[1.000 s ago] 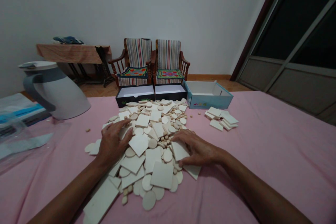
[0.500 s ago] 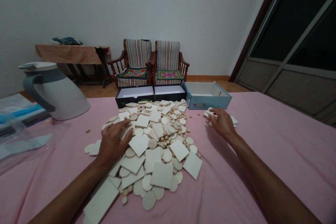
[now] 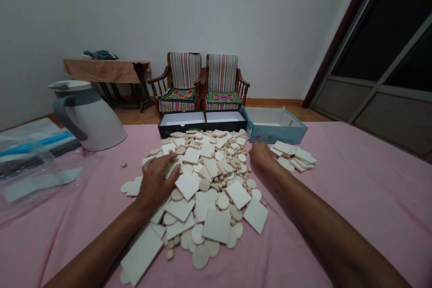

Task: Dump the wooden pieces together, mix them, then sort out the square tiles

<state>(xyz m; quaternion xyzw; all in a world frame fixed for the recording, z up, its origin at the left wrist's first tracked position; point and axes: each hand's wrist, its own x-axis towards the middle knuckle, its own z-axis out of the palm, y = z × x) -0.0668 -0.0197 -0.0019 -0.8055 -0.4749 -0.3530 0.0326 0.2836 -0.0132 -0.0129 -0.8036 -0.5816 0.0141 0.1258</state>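
A broad heap of pale wooden pieces [image 3: 216, 225] covers the middle of the cloth: square tiles, flat discs and small rounded bits. My left hand [image 3: 157, 180] rests on the heap's left side, thumb and fingers apart, with loose pieces in the gap between them. Just off the heap's right side, low to the cloth, is my right hand [image 3: 261, 155]. Its fingers point away and down and are mostly hidden, so I cannot see whether they hold anything. To the right of it lies a smaller group of square tiles [image 3: 302, 157].
Behind the heap stand two black trays [image 3: 182, 131] and an open light blue box [image 3: 278, 134]. A white and grey jug [image 3: 104, 121] is at the left, near clear plastic packaging [image 3: 43, 180]. Pink cloth [image 3: 364, 189] covers the surface. Two wooden armchairs [image 3: 199, 72] stand beyond.
My right hand has moved left, off the small tile group, to the heap's right edge. The tiles it covered now show. My left hand keeps its place; the whole view has shifted slightly.
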